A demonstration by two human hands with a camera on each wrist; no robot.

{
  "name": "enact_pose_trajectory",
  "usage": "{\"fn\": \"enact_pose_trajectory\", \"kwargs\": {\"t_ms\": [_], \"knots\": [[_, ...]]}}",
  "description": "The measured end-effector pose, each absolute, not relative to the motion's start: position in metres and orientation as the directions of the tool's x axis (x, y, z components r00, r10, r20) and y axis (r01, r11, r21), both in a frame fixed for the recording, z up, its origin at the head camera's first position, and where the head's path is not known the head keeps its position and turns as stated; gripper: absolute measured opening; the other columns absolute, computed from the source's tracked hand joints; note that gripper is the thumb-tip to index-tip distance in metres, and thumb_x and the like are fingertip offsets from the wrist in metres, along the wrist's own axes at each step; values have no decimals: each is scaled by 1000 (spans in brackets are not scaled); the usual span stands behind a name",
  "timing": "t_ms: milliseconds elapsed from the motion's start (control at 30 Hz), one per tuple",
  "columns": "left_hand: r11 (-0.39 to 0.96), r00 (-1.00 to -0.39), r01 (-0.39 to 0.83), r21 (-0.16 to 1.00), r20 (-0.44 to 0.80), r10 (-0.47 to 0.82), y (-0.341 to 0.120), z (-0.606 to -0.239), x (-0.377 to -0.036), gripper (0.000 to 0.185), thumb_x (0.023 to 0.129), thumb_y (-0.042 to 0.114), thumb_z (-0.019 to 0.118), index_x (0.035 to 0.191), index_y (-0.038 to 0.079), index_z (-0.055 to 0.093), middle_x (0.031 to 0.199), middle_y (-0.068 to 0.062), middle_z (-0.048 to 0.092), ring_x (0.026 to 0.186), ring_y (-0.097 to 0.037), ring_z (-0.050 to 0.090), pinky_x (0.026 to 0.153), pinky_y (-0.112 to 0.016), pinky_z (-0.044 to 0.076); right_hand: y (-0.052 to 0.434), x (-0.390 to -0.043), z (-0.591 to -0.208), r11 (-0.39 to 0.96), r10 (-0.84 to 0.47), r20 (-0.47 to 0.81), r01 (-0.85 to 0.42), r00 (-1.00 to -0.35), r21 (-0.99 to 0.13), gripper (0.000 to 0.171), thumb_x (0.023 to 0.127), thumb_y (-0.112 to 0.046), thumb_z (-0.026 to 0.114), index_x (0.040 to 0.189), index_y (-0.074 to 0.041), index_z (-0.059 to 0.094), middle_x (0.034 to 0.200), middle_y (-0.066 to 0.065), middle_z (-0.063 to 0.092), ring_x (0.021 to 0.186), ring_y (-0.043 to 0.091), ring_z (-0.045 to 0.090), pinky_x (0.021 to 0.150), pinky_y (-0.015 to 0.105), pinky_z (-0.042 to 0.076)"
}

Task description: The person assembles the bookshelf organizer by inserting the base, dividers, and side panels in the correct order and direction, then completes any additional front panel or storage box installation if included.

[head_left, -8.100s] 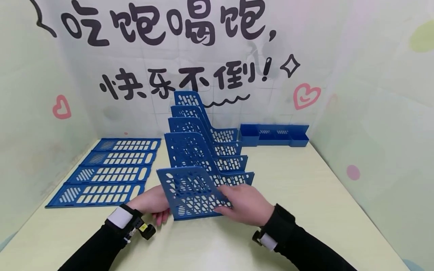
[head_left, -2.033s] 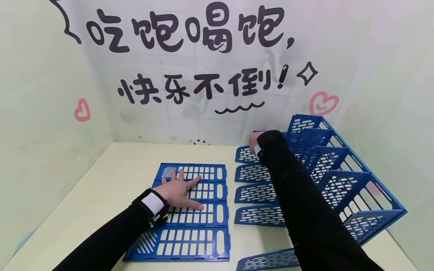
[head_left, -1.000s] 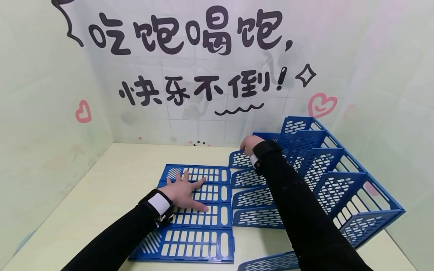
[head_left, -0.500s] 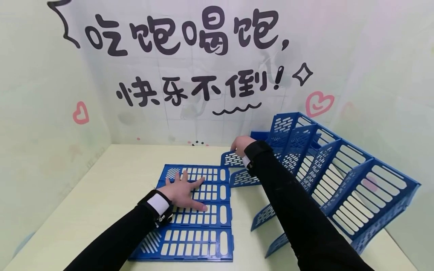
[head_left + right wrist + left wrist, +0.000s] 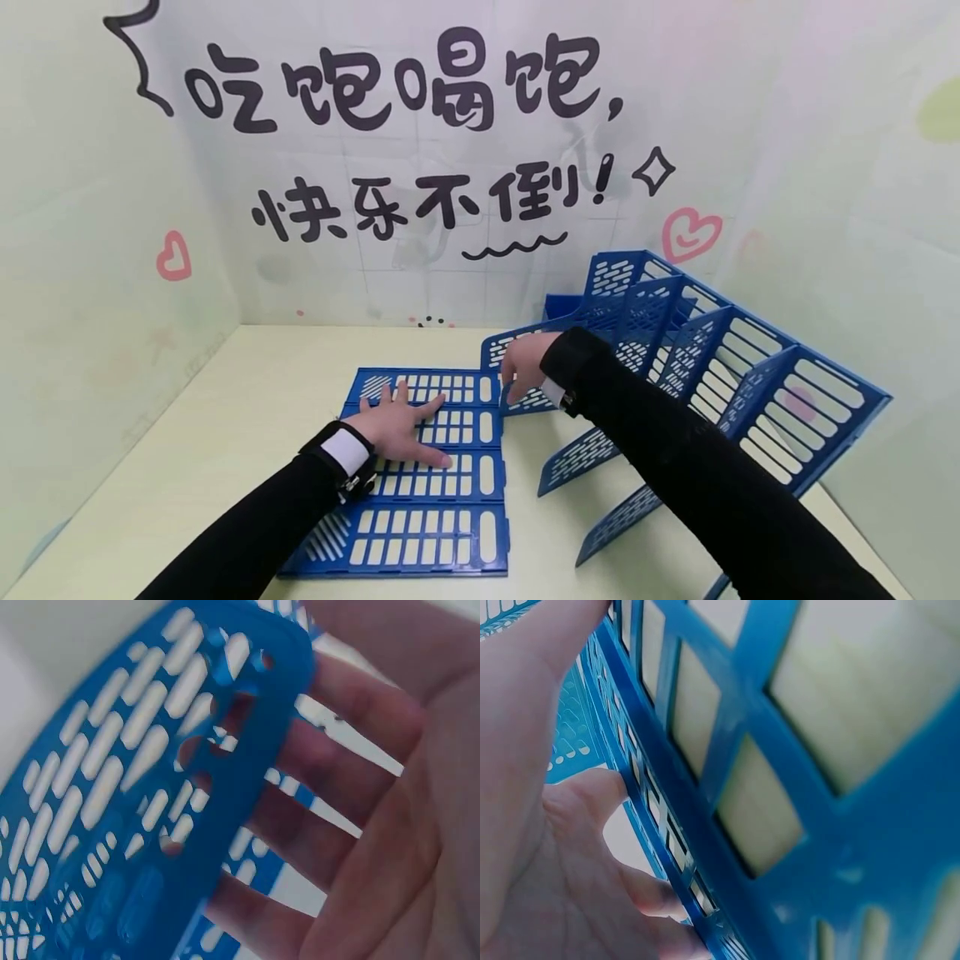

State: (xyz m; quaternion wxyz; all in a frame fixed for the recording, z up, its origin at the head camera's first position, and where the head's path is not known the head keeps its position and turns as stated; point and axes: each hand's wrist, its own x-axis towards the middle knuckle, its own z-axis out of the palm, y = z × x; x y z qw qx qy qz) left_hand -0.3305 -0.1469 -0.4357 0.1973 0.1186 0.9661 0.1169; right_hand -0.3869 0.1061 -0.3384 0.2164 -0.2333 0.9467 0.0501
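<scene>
My left hand (image 5: 401, 425) lies flat, fingers spread, on a row of several blue slotted panels (image 5: 420, 525) laid side by side on the pale table (image 5: 247, 400). In the left wrist view the left hand (image 5: 540, 825) presses against a panel (image 5: 727, 772). My right hand (image 5: 525, 367) grips the front end of the farthest divider of a blue file rack (image 5: 720, 367). The rack is tipped up, its near dividers off the table. In the right wrist view the right hand's fingers (image 5: 360, 825) lie behind the perforated divider (image 5: 150, 787).
A blue tray piece (image 5: 558, 304) shows behind the rack by the back wall. Pale walls close in the table at the back, left and right. Bare tabletop lies left of the panels.
The rack has tipped up and swung left toward the panels, drawn by my right hand, which moved left and nearer. My left hand has stayed flat on the panels.
</scene>
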Motion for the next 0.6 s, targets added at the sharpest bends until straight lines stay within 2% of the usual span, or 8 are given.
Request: {"fn": "enact_pose_trajectory", "kwargs": {"t_ms": [100, 200, 367, 600], "knots": [[942, -894, 183, 281, -352, 278, -149, -438, -331, 117, 80, 85, 78, 175, 36, 29, 180, -36, 2, 164, -66, -5, 123, -89, -1, 102, -383, -347, 874, -437, -407, -486, -802, 19, 26, 104, -11, 78, 128, -20, 83, 136, 1, 77, 116, 19, 68, 112, 41, 57], [941, -893, 187, 282, -350, 283, -149, -438, -331, 117, 80, 84, 79, 175, 36, 30, 180, -36, 2, 164, -65, -5, 123, -90, 0, 99, -377, -347, 859, -457, -359, -509, -814, 61, 32, 104, 1, 72, 129, -17, 82, 137, 3, 77, 121, 21, 70, 113, 40, 58], [940, -893, 193, 282, -346, 287, -148, -435, -329, 117, 81, 83, 80, 175, 35, 29, 180, -36, 2, 164, -66, -5, 122, -90, 0, 95, -368, -337, 857, -459, -301, -506, -836, 98, 32, 104, 0, 73, 132, -14, 80, 141, 6, 76, 128, 23, 70, 113, 40, 57], [941, -890, 198, 275, -352, 291, -149, -438, -330, 116, 81, 85, 77, 175, 37, 29, 180, -36, 2, 164, -66, -5, 122, -90, -1, 95, -369, -340, 853, -483, -265, -516, -835, 71, 34, 105, 1, 71, 135, -12, 79, 139, 7, 77, 125, 24, 72, 112, 41, 58]]}}
